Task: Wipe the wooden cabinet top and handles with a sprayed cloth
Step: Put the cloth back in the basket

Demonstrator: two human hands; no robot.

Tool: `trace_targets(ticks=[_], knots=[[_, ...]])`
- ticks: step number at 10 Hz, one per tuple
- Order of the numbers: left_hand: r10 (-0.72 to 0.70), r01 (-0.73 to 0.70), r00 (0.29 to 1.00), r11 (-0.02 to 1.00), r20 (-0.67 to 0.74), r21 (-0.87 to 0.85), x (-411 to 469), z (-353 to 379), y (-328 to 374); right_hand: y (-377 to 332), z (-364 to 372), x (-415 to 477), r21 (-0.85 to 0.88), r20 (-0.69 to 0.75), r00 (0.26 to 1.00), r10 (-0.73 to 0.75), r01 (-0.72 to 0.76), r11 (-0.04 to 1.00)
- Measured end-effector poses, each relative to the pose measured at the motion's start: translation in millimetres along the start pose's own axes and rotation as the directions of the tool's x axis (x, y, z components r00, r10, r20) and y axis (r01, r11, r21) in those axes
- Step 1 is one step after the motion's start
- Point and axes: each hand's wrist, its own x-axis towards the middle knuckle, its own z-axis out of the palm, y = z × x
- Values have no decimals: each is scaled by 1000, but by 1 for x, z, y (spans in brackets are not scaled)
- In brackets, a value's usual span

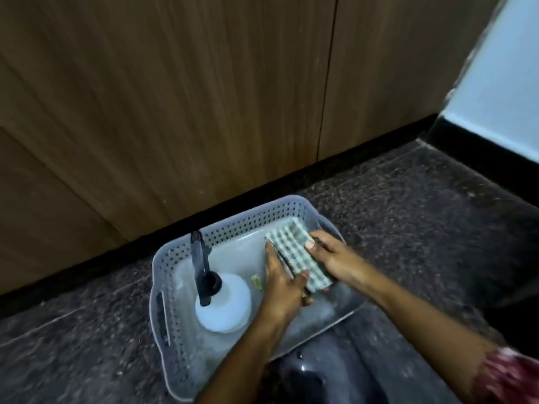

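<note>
A folded green-and-white checked cloth (294, 252) lies in the right part of a grey perforated basket (233, 223) on the floor. My left hand (284, 284) grips the cloth's left and near edge, while my right hand (329, 258) presses on its right side with the thumb on top. A white spray bottle (226, 304) with a black trigger head (201, 263) stands upright in the basket's left part, apart from both hands. The wooden cabinet doors (180, 106) rise just behind the basket. No cabinet top or handle is in view.
The basket rests on a dark speckled stone floor (408, 228), close to the black plinth (145, 237) under the cabinet. A pale blue wall (501, 91) with a black skirting stands at the right. A dark garment over my knee (320, 371) lies at the bottom edge.
</note>
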Motion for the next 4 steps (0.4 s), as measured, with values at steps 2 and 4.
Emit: trace_targets(ticks=[2, 4], knots=[[-85, 95, 995, 947, -45, 308, 15, -11, -51, 54, 52, 18, -407, 13, 1000, 6, 0, 914], [-109, 159, 987, 812, -122, 561, 10, -4, -53, 39, 64, 10, -689, -46, 990, 133, -128, 713]])
